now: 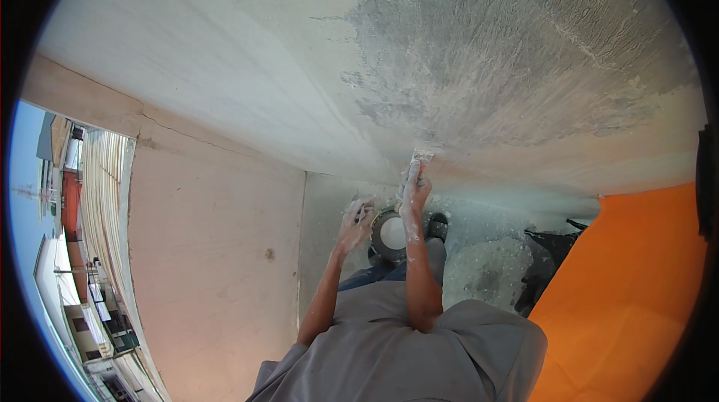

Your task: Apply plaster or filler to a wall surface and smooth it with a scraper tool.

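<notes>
The work on the wall (247, 50) looks part-way along, judging by its colour. A pale, fairly even coat covers the left stretch, while a large dark grey patch (464, 35) on the far right shows streaks and ragged edges, with only thin, pale smears over its near side. That patch seems to be the main part left (whether the pale area counts as finished, or is a first layer, I cannot tell). Nearer the floor (479, 282), the wall's surface is light again, though its finish is hard to judge.

The right hand (414, 189) grips a small flat scraper (423, 155), its blade crusted with white, at the near edge of the wall just short of the dark patch; I cannot tell whether the blade touches. The left hand (353, 224), whitened too, is on the left, beside a round tub (379, 237); its fingers are bent, and whether they grasp anything is unclear.

The tub sits between the person's feet and holds white material (393, 234), so some supply appears to remain. To the right hangs or lies an orange sheet (629, 290), and on the left a side wall (213, 230) bears a long crack along its far edge.
</notes>
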A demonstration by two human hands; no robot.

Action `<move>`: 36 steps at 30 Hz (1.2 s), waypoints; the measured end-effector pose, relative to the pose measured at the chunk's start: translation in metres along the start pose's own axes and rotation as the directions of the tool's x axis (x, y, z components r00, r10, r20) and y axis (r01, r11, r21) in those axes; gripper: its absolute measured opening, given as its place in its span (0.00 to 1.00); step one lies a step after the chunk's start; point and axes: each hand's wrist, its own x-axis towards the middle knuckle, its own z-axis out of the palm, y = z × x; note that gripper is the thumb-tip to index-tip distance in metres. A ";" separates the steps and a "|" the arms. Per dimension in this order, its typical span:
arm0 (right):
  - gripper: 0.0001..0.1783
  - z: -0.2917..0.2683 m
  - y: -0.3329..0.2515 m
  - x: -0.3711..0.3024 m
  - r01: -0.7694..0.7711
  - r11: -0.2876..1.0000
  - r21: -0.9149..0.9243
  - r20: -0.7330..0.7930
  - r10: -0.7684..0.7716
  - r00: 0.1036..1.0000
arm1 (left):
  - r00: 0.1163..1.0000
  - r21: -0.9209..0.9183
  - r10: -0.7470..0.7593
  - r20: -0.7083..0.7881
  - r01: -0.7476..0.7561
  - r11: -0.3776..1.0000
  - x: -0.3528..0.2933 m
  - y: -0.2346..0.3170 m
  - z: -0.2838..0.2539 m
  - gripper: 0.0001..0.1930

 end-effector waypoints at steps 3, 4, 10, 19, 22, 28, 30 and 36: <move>0.26 0.005 -0.005 0.005 -0.074 0.995 0.072 0.032 0.072 0.997 | 0.998 0.018 0.066 0.003 -0.066 0.998 0.008 -0.013 -0.010 0.19; 0.27 -0.003 -0.002 0.006 -0.072 0.996 0.052 0.043 0.070 0.997 | 0.992 0.037 0.124 0.007 -0.124 0.992 0.006 -0.023 -0.009 0.19; 0.25 -0.013 -0.008 0.007 0.357 0.764 -0.538 -0.050 -0.451 0.891 | 0.997 -0.012 0.071 -0.013 -0.072 0.997 -0.002 -0.028 -0.013 0.19; 0.17 -0.035 -0.045 0.007 0.511 0.291 -0.809 0.216 -0.661 0.718 | 0.993 0.078 0.114 -0.007 -0.113 0.991 0.001 -0.039 -0.017 0.19; 0.17 -0.040 -0.049 0.015 0.548 0.161 -0.821 0.300 -0.695 0.654 | 0.994 0.082 0.105 0.002 -0.105 0.991 0.006 -0.035 -0.015 0.19; 0.20 -0.031 -0.030 0.015 0.450 0.604 -0.658 0.146 -0.483 0.863 | 0.995 0.073 0.097 -0.002 -0.097 0.993 0.009 -0.035 -0.013 0.20; 0.21 -0.020 -0.015 0.016 0.391 0.689 -0.610 0.086 -0.433 0.897 | 0.993 0.064 0.115 -0.006 -0.114 0.991 0.010 -0.039 -0.012 0.20; 0.23 -0.014 -0.007 0.014 0.286 0.803 -0.524 0.002 -0.334 0.942 | 0.998 0.062 0.060 -0.016 -0.059 0.996 0.002 -0.052 -0.020 0.20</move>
